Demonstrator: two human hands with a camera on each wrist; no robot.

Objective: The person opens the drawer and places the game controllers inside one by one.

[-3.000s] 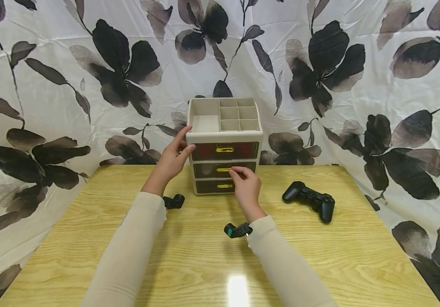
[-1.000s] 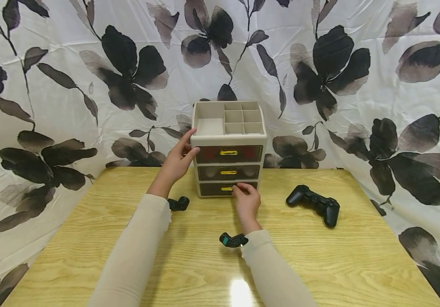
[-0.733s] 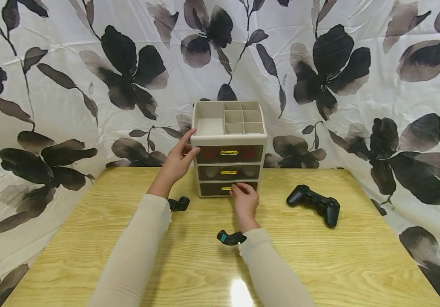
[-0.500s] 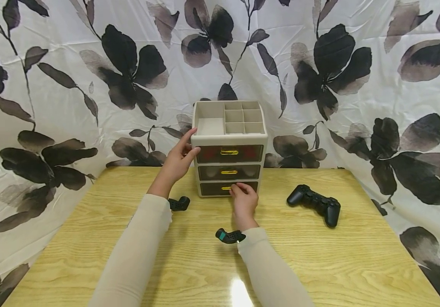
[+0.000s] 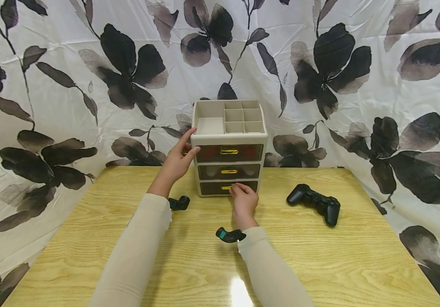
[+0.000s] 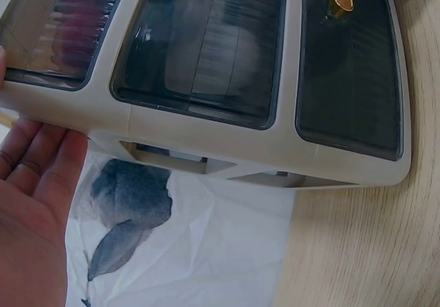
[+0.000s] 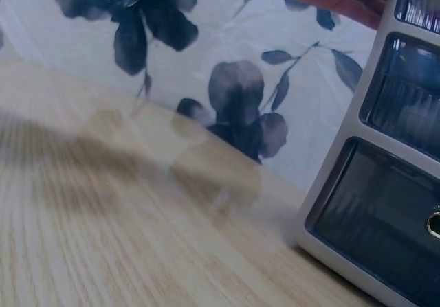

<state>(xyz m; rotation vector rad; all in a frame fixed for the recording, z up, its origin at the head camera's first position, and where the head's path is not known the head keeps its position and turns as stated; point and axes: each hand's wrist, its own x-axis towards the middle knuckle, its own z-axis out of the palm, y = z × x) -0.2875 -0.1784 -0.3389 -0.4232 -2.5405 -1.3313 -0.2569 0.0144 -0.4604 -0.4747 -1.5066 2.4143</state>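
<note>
A small cream drawer organizer (image 5: 227,139) stands upright at the back of the table, with three dark see-through drawers that are all pushed in. My left hand (image 5: 175,164) holds its upper left side, thumb at the front edge and fingers along the side wall. With thumb and forefinger, my right hand (image 5: 245,202) pinches the gold handle (image 5: 225,188) of the bottom drawer (image 5: 211,188). Reddish things show through the top drawer (image 6: 72,29). Behind the front of the middle drawer (image 6: 206,53) is a pale rounded shape. Bare compartments form the organizer's top.
A black game controller (image 5: 313,204) lies to the right on the wooden table (image 5: 289,260). White cloth (image 5: 147,25) with dark flowers hangs right behind the table. Black camera mounts sit at both wrists.
My right hand has moved down from the middle drawer's handle to the bottom one and now pinches it. The left hand keeps its place on the organizer. The view has shifted slightly.
</note>
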